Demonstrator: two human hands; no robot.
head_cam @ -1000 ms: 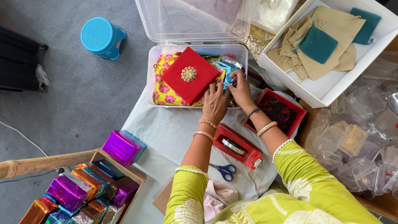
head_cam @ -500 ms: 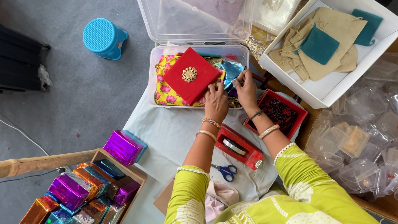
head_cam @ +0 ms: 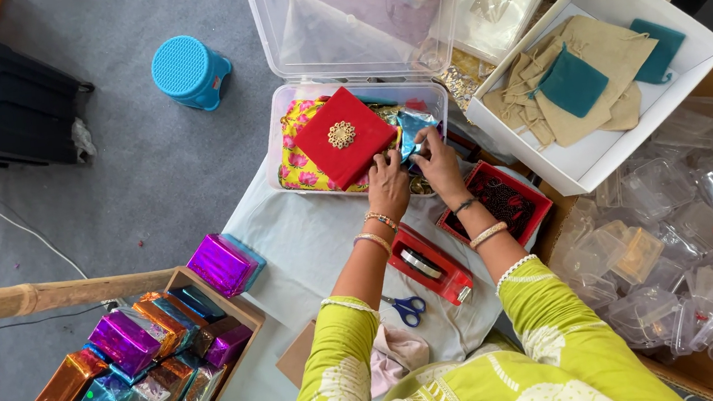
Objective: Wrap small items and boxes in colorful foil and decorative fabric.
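Note:
My left hand [head_cam: 387, 184] and my right hand [head_cam: 437, 160] are both inside a clear plastic bin [head_cam: 281, 124], side by side at its right end. My right hand grips a piece of shiny blue foil wrap [head_cam: 413, 126]. My left hand's fingers curl beside it, close to a red gift box with a gold ornament [head_cam: 344, 136], which lies tilted on yellow floral fabric [head_cam: 294, 147]. Whether the left hand grips anything is hidden. Bangles ring both wrists.
A red tape dispenser [head_cam: 430, 264] and blue-handled scissors [head_cam: 406, 309] lie on the pale cloth near my arms. A red tray [head_cam: 503, 201] sits to the right. A wooden crate of foil-wrapped boxes [head_cam: 128, 369] stands lower left, a white box of pouches [head_cam: 592, 76] upper right, clear plastic containers [head_cam: 699, 258] at right.
Both hands have stayed in the bin, shifting slightly around the blue foil. Nothing else has moved.

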